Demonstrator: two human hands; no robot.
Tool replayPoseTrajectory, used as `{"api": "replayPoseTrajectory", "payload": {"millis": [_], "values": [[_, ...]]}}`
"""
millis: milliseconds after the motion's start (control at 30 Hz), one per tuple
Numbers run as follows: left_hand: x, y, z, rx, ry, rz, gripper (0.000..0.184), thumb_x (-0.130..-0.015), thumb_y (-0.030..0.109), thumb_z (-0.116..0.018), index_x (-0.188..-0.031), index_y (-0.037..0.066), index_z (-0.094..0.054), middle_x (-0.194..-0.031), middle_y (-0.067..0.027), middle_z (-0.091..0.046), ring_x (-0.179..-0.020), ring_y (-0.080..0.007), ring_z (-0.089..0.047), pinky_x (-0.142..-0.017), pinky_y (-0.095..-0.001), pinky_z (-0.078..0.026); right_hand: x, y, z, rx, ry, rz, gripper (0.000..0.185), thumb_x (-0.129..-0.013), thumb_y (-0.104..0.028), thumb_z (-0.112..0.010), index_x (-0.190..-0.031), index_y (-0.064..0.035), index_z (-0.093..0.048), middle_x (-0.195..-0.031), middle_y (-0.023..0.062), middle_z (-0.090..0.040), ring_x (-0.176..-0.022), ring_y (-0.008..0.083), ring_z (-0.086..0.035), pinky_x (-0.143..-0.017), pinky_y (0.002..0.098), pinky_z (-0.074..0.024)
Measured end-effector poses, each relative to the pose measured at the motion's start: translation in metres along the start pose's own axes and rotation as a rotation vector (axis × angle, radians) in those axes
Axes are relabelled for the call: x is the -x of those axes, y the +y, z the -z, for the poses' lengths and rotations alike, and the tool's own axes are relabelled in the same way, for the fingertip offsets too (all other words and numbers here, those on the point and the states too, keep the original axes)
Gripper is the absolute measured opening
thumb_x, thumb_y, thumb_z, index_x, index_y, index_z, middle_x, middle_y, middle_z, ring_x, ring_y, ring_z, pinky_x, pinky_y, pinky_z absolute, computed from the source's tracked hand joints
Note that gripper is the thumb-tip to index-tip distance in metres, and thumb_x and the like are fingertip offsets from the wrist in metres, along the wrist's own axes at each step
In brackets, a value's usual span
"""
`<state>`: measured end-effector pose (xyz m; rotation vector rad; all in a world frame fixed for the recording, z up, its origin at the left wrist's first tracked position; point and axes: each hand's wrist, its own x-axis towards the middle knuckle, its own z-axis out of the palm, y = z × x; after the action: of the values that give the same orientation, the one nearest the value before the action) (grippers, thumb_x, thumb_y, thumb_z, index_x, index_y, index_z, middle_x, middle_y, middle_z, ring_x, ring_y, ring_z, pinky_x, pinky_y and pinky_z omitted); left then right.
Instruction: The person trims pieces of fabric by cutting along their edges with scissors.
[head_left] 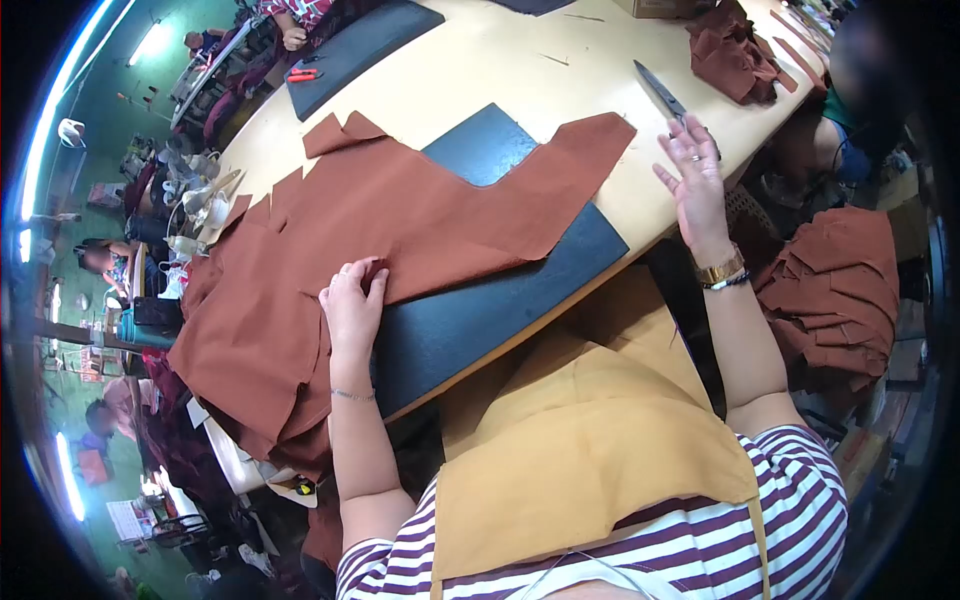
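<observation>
Presently, 1 brown cloth [400, 210] is found laid over the dark board [450, 335] and table [600, 90], its long axis running from lower left to upper right, narrow end pointed toward the right hand [691, 185]. Its near edge is pinched by the left hand [352, 308]. The right hand's fingers are spread by the scissors [660, 90], whose blades are pointed up-left; contact cannot be determined.

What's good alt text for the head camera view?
A person's left hand pinches the edge of brown cloth spread over a dark board on a pale table. The right hand is spread open by scissors, any grip on them unclear; a crumpled brown pile lies beyond.
</observation>
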<state>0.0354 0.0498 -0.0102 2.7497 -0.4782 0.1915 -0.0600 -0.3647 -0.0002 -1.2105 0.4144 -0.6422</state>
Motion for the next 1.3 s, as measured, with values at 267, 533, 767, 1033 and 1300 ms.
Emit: {"api": "replayPoseTrajectory", "payload": {"millis": [267, 533, 767, 1033, 1300], "values": [[0.059, -0.006, 0.063, 0.734, -0.314, 0.274, 0.015, -0.08, 0.016, -0.064, -0.081, 0.002, -0.061, -0.07, -0.0045, -0.059, -0.065, -0.0179, -0.058, -0.092, -0.0306, -0.035, -0.027, 0.034, 0.041, 0.838, -0.158, 0.492, 0.035, -0.088, -0.014, -0.063, -0.12, -0.0022, -0.055, -0.119, 0.0134, -0.059, -0.112, 0.0226, -0.055, -0.097, 0.0328, -0.0414], [0.041, 0.067, -0.003, -0.22, -0.358, 0.034, 0.078, -0.087, 0.06, -0.048, -0.147, 0.016, -0.025, -0.153, -0.0217, -0.015, -0.141, -0.0398, -0.012, -0.104, -0.0701, -0.01, -0.054, 0.027, 0.072, 1.453, -0.049, 0.477, 0.028, -0.089, -0.025, -0.054, -0.112, -0.0094, -0.059, -0.11, 0.0142, -0.062, -0.101, 0.0319, -0.058, -0.086, 0.0432, -0.0473], [-0.015, 0.03, -0.003, -0.334, -0.324, -0.222, 0.084, -0.08, 0.067, -0.052, -0.147, 0.023, -0.028, -0.155, -0.0139, -0.015, -0.143, -0.0328, -0.012, -0.106, -0.0688, -0.006, -0.081, 0.019, 0.081, 1.515, -0.042, 0.418, 0.031, -0.083, -0.024, -0.064, -0.109, -0.0075, -0.06, -0.1, 0.0154, -0.063, -0.099, 0.0317, -0.059, -0.086, 0.0429, -0.0482], [-0.018, -0.087, 0.076, -0.574, -0.267, -0.1, 0.077, -0.08, 0.045, -0.061, -0.147, 0.025, -0.028, -0.156, -0.0108, -0.014, -0.143, -0.0341, -0.012, -0.107, -0.0671, -0.007, -0.083, 0.006, 0.08, 1.55, -0.175, 0.479, 0.034, -0.08, -0.032, -0.067, -0.101, -0.0062, -0.063, -0.097, 0.0144, -0.063, -0.095, 0.0314, -0.06, -0.085, 0.0408, -0.0481], [-0.015, 0.098, -0.018, 0.044, -0.145, -0.629, 0.042, -0.087, 0.037, -0.06, -0.125, 0.019, -0.057, -0.141, -0.0107, -0.045, -0.133, -0.0298, -0.037, -0.108, -0.0555, -0.026, -0.119, -0.007, 0.089, 1.581, -0.242, 0.016, 0.029, -0.071, -0.029, -0.069, -0.085, -0.0033, -0.069, -0.085, 0.0178, -0.068, -0.08, 0.0326, -0.065, -0.078, 0.0395, -0.0509]]}}
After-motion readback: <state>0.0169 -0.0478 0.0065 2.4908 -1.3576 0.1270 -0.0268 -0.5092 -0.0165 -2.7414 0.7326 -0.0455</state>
